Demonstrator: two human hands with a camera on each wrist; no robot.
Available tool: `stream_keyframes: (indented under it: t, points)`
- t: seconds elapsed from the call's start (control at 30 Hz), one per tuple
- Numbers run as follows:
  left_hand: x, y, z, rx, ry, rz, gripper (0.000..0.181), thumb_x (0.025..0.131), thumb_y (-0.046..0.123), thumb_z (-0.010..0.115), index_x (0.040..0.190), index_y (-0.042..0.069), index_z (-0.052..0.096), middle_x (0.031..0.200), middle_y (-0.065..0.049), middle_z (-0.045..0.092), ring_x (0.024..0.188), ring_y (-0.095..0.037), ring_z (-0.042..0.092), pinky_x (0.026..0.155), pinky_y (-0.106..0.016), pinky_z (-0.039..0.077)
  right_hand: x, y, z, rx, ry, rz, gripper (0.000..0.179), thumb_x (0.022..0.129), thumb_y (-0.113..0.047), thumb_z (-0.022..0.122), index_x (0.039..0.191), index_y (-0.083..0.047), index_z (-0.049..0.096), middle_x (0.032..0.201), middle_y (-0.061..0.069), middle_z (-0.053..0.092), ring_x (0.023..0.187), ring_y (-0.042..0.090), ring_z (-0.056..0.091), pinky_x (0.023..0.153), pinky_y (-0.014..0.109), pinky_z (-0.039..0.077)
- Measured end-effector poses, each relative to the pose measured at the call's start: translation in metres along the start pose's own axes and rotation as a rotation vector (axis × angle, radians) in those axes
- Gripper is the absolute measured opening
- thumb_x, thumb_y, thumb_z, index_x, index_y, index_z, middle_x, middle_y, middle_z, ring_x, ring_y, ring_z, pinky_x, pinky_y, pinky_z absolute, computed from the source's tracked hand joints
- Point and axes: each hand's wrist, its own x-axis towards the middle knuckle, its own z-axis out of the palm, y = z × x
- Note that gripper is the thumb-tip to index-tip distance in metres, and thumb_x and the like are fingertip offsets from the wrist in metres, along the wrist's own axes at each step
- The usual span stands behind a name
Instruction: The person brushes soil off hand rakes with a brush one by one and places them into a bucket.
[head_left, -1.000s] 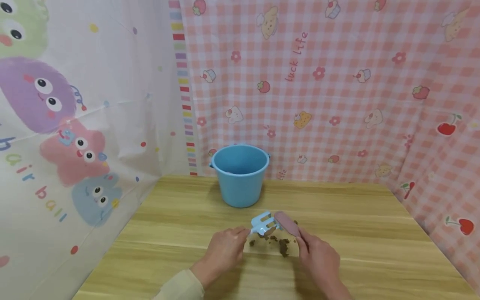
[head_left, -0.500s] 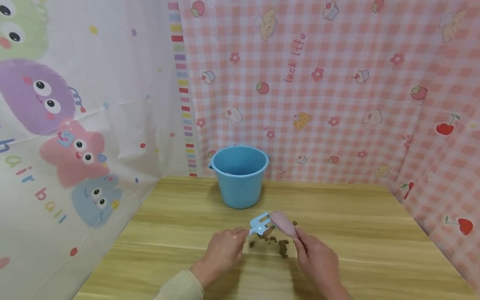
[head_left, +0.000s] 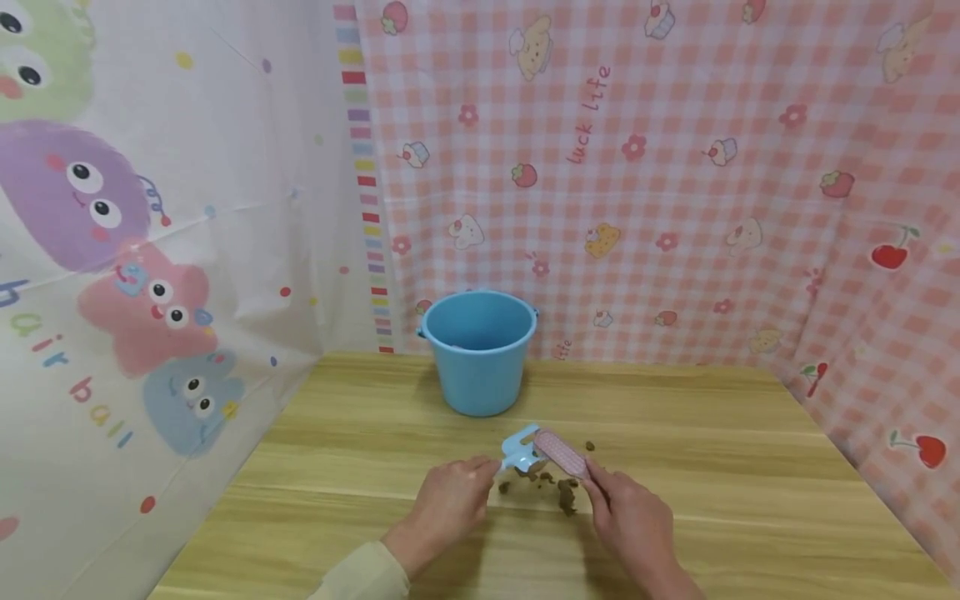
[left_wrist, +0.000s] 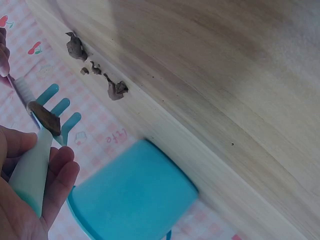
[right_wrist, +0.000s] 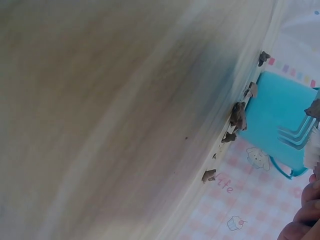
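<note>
- Head view: a person works over a wood-grain counter (head_left: 712,433), left grip (head_left: 450,504) curled round the handle of a blue fork (head_left: 517,454), right grip (head_left: 633,517) round that of a pink brush (head_left: 562,456).
- The brush head slants across the fork's tines; how firmly its bristles press cannot be told from above.
- A brown clump (left_wrist: 46,119) sits on the fork near the base of the tines, as the left wrist camera shows, white bristles close by.
- More brown bits (head_left: 567,497) lie scattered on the counter between the hands, with one crumb (head_left: 590,446) apart, beyond the brush.
- A blue bucket (head_left: 480,383) stands upright beyond both tools, its contents too hidden to name.
- The likeliest mishap is a spill: a tilt of the fork, or a hard brush stroke, could knock the clump off.
- Open gaps between the tines could let smaller crumbs drop through, and a wide sweep might scatter the bits across the counter.
- Carried too low, the fork could clip the bucket's rim and shed its load outside.
</note>
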Motion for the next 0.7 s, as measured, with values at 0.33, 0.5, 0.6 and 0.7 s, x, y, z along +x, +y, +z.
stream_keyframes:
  t: [0.33,0.5,0.6,0.7]
  points:
    - [0.0002,0.0004,-0.0017,0.013,-0.022,-0.004,0.025,0.075,-0.001,0.072,0.097,0.010,0.070,0.090,0.001,0.072,0.060,-0.015,0.064,0.046,-0.025,0.048,0.0029,0.0062,-0.0004,0.002,-0.083,0.075,0.031,0.090,-0.022,0.073,0.120,-0.013,0.072,0.065,-0.004,0.058,0.050,0.012,0.042,0.042,0.032,0.034]
    - [0.0000,-0.0008,0.0000,0.013,-0.010,0.001,0.024,0.075,0.001,0.073,0.097,0.010,0.070,0.091,0.001,0.072,0.061,-0.015,0.065,0.046,-0.026,0.048,0.0044,0.0070,-0.0011,0.008,-0.107,0.105,0.032,0.092,-0.023,0.071,0.122,-0.012,0.071,0.066,-0.002,0.060,0.051,0.013,0.044,0.043,0.032,0.035]
    - [0.0001,-0.0016,0.0009,0.004,-0.003,0.003,0.024,0.075,0.000,0.073,0.097,0.010,0.069,0.089,0.001,0.072,0.060,-0.015,0.064,0.045,-0.026,0.047,0.0055,0.0068,-0.0017,0.011,-0.123,0.133,0.032,0.093,-0.024,0.070,0.123,-0.012,0.070,0.067,-0.001,0.061,0.051,0.014,0.045,0.043,0.032,0.036]
    - [0.0001,-0.0021,0.0011,-0.001,0.002,0.005,0.024,0.075,0.000,0.072,0.097,0.010,0.069,0.089,0.001,0.072,0.059,-0.015,0.064,0.045,-0.026,0.046,0.0067,0.0080,-0.0020,0.009,-0.135,0.162,0.033,0.094,-0.024,0.068,0.124,-0.012,0.070,0.071,0.003,0.065,0.051,0.015,0.046,0.043,0.033,0.036]
